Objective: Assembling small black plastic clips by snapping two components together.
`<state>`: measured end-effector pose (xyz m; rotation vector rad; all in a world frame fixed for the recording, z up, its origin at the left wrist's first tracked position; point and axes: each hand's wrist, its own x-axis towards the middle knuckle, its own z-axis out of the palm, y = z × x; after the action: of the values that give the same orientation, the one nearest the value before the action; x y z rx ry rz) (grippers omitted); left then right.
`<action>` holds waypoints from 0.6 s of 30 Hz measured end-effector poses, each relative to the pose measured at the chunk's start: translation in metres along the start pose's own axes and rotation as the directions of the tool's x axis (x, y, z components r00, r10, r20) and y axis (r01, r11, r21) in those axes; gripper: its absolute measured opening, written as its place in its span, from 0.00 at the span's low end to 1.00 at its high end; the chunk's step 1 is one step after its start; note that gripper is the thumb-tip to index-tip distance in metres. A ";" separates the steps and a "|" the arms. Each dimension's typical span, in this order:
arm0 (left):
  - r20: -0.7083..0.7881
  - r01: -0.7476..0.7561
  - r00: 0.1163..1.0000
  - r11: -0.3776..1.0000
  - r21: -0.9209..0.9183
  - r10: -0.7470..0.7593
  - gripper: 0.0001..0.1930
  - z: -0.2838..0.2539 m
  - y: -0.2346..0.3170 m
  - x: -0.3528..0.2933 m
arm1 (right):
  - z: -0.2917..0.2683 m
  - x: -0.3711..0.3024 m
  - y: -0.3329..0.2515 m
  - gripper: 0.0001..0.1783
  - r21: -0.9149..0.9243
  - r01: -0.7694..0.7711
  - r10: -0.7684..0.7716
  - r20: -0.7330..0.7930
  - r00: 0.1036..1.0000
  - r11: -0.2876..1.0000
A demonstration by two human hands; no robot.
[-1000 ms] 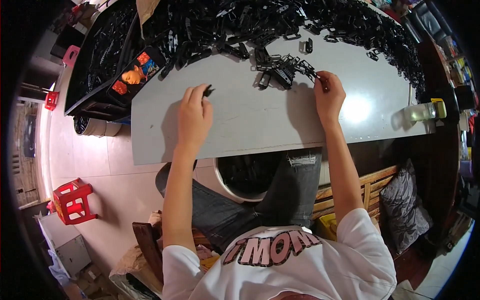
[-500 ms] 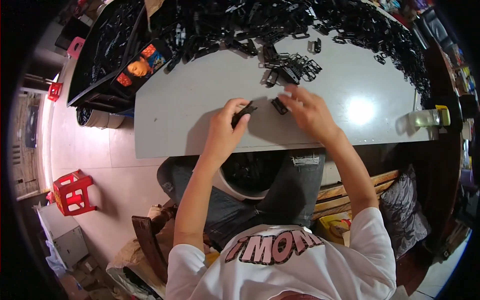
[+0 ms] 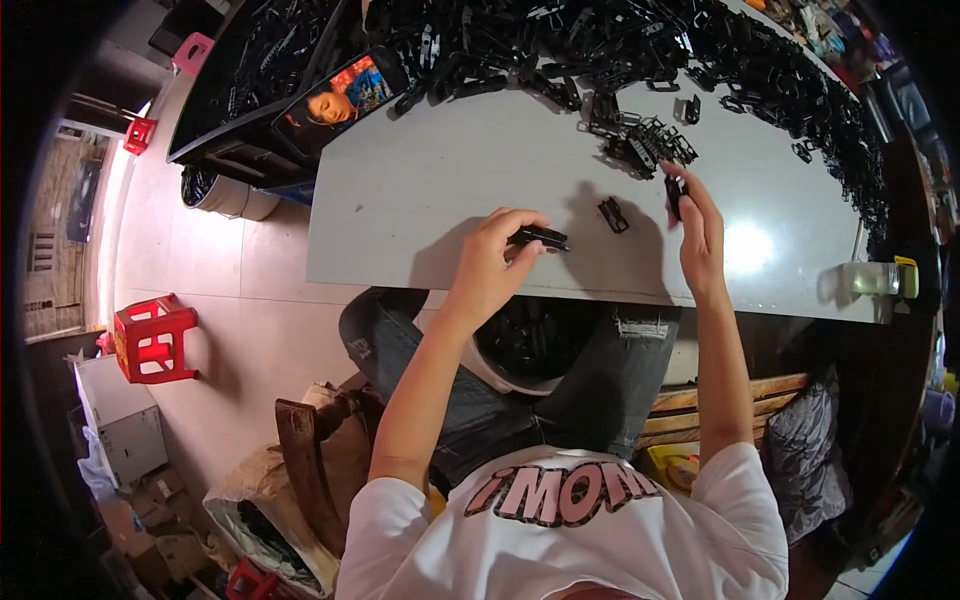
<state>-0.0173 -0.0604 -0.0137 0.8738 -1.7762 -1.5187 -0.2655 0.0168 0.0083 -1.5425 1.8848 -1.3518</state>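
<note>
My left hand [image 3: 497,258] pinches a long black plastic part [image 3: 538,238] just above the grey table [image 3: 420,200]. My right hand [image 3: 698,235] is raised over the table and grips a small black clip [image 3: 675,193] between its fingertips. One loose black piece [image 3: 612,215] lies on the table between the two hands. A small cluster of black clips [image 3: 645,145] sits just beyond my right hand, and a large heap of black plastic parts [image 3: 620,40] runs along the table's far edge.
A phone with a lit screen [image 3: 340,97] leans at the table's far left beside a black tray of parts [image 3: 250,70]. A small clear container [image 3: 872,278] stands at the right edge. A basin of black parts [image 3: 530,335] rests in my lap. A red stool [image 3: 152,338] stands on the floor.
My hands were together at the table's middle half a second ago. They have drawn apart: the left keeps its long part, the right has lifted to the right with a clip.
</note>
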 end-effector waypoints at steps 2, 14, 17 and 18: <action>-0.032 0.108 0.994 0.993 -0.048 -0.109 0.14 0.001 0.000 -0.001 | -0.001 -0.016 0.004 0.11 0.092 -0.242 0.239 0.043 0.970 0.966; -0.003 0.054 0.999 0.998 0.025 -0.054 0.13 0.000 -0.006 -0.005 | 0.005 -0.026 -0.009 0.11 -0.660 -0.027 0.017 -0.022 1.000 0.751; -0.017 0.080 0.997 0.997 0.007 -0.080 0.12 0.004 -0.002 -0.004 | 0.016 -0.023 -0.013 0.12 -0.588 -0.061 0.020 -0.076 0.997 0.807; -0.039 0.079 0.996 0.997 -0.009 -0.079 0.12 0.004 -0.001 -0.004 | 0.022 -0.022 -0.017 0.12 -0.511 -0.037 -0.019 -0.104 0.994 0.859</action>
<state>-0.0185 -0.0552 -0.0154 0.9735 -1.7252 -1.5464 -0.2320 0.0274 0.0051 -1.7145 2.4616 -0.9808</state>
